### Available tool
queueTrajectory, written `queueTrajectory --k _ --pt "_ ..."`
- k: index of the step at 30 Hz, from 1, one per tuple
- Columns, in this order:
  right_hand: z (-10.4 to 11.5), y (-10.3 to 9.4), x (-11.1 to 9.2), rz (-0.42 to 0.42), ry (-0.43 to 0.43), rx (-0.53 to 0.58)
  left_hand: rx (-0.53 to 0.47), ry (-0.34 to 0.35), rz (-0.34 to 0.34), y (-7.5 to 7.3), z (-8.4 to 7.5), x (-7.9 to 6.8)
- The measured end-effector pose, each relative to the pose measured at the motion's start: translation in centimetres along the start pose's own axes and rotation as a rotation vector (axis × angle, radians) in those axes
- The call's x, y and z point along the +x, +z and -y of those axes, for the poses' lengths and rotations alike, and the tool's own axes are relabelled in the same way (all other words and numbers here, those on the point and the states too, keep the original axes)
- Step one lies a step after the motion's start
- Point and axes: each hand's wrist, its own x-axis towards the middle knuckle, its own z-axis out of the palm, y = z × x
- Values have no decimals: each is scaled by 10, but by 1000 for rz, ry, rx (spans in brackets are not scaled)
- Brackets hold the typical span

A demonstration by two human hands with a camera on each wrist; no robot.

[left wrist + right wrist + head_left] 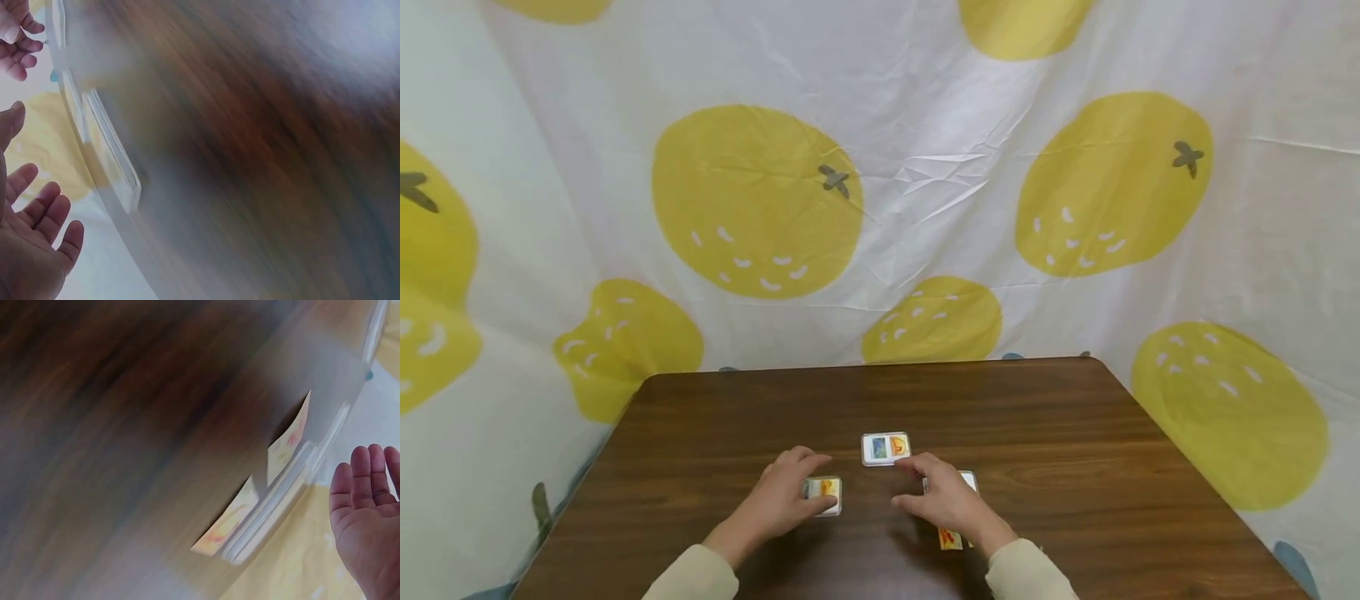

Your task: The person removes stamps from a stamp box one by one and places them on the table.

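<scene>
My left hand (781,493) is over a small flat clear-edged case (829,487) with a yellow picture, partly covering it. Its fingers are spread and relaxed; in the left wrist view they stand apart from the case (114,156). Above another such case (971,479) at the right is my right hand (953,502), which hides most of it. The right wrist view shows loosely extended fingers (361,478) with nothing in them. Two small orange-and-yellow picture cards (228,522) lie beside the right-hand case (269,506), partly hidden from the head view.
A third flat case (886,448), with a blue picture and an orange one, lies farther back between the hands. The brown wood-grain table (737,417) ends at a white cloth (925,208) printed with yellow fruit.
</scene>
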Motion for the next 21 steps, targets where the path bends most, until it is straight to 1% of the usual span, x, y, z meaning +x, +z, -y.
queueTrajectory --k 3,8,14,17,21 --pt "4 4 4 25 -7 25 -3 -13 -3 -3 4 -2" --pt "10 16 11 62 15 58 18 -28 -24 -6 16 -7" --pt "16 32 22 74 20 69 33 -65 -18 -9 29 -11" --pt "19 38 26 79 22 46 36 -77 -8 -10 34 -12" --pt "20 44 30 81 8 -22 38 -85 9 -9 39 -13"
